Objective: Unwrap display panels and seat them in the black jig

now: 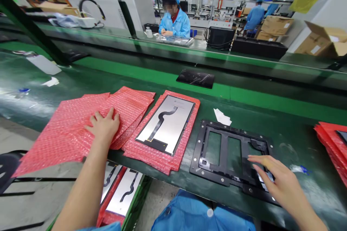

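Observation:
My left hand [104, 126] rests with spread fingers on a loose pile of red bubble-wrap bags [67, 126], part of which hangs past the table's front edge. Right of it lies a display panel [169, 124], silver back up with a dark curved ribbon cable, on a stack of red bubble-wrap bags [151, 158]. Farther right, a black rectangular frame fixture [224, 148] with crossbars lies flat on the table. Over its right side is my right hand [276, 178], thumb and forefinger apart; whether the fingertips touch the frame I cannot tell.
Below the table edge, a green crate [141, 195] holds more display panels [126, 191] with red wrap. A dark glossy panel [195, 78] lies at the back. White paper scraps [222, 117] and another red bag stack [329, 148] are rightward. A co-worker [175, 20] sits across the bench.

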The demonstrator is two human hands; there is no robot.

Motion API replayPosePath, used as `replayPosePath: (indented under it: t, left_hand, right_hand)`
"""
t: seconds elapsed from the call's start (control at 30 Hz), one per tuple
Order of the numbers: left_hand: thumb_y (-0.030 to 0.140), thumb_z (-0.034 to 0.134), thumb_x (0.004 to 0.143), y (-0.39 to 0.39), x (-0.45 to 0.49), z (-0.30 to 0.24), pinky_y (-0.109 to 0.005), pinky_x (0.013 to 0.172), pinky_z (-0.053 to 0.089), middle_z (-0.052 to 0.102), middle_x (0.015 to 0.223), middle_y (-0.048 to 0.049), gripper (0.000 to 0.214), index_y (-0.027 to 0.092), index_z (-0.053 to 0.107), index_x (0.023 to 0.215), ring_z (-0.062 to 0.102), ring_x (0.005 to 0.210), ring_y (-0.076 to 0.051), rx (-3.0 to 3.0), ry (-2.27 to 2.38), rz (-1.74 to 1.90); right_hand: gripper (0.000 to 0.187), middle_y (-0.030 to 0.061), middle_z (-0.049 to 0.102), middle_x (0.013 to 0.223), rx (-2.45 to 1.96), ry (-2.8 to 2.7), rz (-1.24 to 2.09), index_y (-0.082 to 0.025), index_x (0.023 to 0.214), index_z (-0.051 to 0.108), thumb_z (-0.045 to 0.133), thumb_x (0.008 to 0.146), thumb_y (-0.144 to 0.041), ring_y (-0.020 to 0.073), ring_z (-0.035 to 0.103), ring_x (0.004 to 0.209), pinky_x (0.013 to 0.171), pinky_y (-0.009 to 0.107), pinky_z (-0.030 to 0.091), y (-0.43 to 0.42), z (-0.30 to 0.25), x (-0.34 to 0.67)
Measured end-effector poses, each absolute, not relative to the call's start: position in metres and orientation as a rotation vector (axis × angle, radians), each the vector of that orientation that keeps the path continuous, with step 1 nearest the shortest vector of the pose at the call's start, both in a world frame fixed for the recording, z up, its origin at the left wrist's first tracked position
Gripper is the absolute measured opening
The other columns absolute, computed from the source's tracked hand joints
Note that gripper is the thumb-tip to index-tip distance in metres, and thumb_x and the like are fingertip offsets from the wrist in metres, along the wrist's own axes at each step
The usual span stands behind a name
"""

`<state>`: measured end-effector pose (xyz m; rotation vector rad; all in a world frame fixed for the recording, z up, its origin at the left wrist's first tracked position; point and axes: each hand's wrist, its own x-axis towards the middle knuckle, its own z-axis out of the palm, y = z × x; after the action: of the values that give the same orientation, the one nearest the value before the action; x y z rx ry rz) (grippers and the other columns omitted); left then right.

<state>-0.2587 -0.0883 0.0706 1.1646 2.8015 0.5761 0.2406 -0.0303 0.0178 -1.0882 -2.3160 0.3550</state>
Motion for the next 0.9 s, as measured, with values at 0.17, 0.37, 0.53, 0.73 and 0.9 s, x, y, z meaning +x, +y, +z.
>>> replayPosePath:
  t: [0.17, 0.37, 0.53, 0.73, 0.9]
  left_hand:
    - [0.036, 0.038, 0.092, -0.057, -0.217, 0.063, -0.059, 0.11, 0.023, 0.029, 0.153, -0.0255, 0.054, 0.006, 0.046, 0.136, 0.022, 0.142, -0.042, 1.312, 2.87, 0.655]
    - [0.039, 0.052, 0.081, -0.021, -0.168, 0.054, -0.054, 0.101, 0.034, 0.063, 0.114, -0.0216, 0.037, 0.014, 0.067, 0.103, 0.055, 0.114, -0.041, 1.502, 2.685, 0.583]
    - [0.039, 0.049, 0.079, -0.009, -0.18, 0.059, -0.051, 0.086, 0.044, 0.067, 0.096, -0.023, 0.033, 0.012, 0.062, 0.093, 0.062, 0.099, -0.042, 1.323, 2.63, 0.727]
    - [0.048, 0.051, 0.075, -0.029, -0.183, 0.102, -0.031, 0.05, 0.048, 0.061, 0.059, -0.0013, 0.027, 0.022, 0.05, 0.073, 0.062, 0.055, -0.023, 1.175, 2.255, 0.998]
    - [0.035, 0.078, 0.05, -0.054, -0.144, 0.135, -0.031, 0.035, 0.049, 0.062, 0.05, 0.0058, 0.046, 0.025, 0.052, 0.087, 0.056, 0.036, -0.019, 0.836, 1.813, 1.355]
  right_hand:
    - [0.022, 0.0049, 0.073, 0.1, -1.048, -2.301, 0.332, -0.025, 0.101, 0.067, 0.046, 0.097, -0.032, 0.0214, 0.069, 0.093, 0.081, 0.036, 0.055, -0.031, 0.023, 0.234]
    - [0.018, 0.002, 0.073, 0.097, -0.986, -2.319, 0.287, -0.025, 0.102, 0.065, 0.047, 0.098, -0.028, 0.0186, 0.069, 0.09, 0.078, 0.032, 0.055, -0.034, 0.03, 0.235]
    - [0.018, 0.0022, 0.073, 0.097, -1.039, -2.287, 0.305, -0.025, 0.101, 0.065, 0.048, 0.098, -0.027, 0.0194, 0.069, 0.09, 0.078, 0.034, 0.054, -0.037, 0.026, 0.241]
    - [0.018, 0.0037, 0.073, 0.098, -0.996, -2.186, 0.429, -0.024, 0.099, 0.066, 0.049, 0.097, -0.02, 0.0198, 0.068, 0.09, 0.08, 0.034, 0.053, -0.036, 0.035, 0.222]
    - [0.014, 0.0024, 0.072, 0.091, -0.952, -1.942, 0.549, -0.023, 0.095, 0.065, 0.053, 0.095, -0.017, 0.0166, 0.067, 0.086, 0.078, 0.029, 0.052, -0.039, 0.055, 0.179]
